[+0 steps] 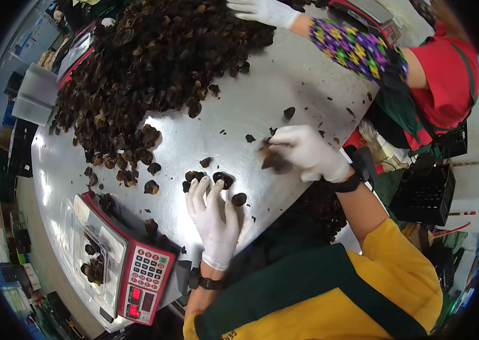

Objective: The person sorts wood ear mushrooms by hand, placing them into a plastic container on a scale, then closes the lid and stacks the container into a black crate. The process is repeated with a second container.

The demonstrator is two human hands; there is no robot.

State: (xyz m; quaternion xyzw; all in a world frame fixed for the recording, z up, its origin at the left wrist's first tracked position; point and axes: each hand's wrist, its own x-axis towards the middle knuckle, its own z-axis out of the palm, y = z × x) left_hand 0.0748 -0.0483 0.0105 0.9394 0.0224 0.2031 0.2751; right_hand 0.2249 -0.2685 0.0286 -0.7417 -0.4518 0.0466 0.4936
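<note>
My left hand [214, 221], in a white glove, lies on the steel table with its fingers apart. Its fingertips reach a few dark brown pieces that look like dried mushrooms [223, 180]; one more round piece [239, 199] lies just right of the fingers. My right hand [313, 150], also gloved, is raised near the table's right edge. Its fingers pinch a brown dried mushroom piece [273, 160], smeared by motion. Behind both hands spreads a large heap of the same dried mushrooms [154, 62].
At front left a red scale [147, 272] with lit digits carries a clear plastic box [100, 260] holding several pieces. Across the table a co-worker's gloved hand [265, 11] touches the heap. A second scale [358, 17] stands at the back. Small fragments dot the steel table [233, 124].
</note>
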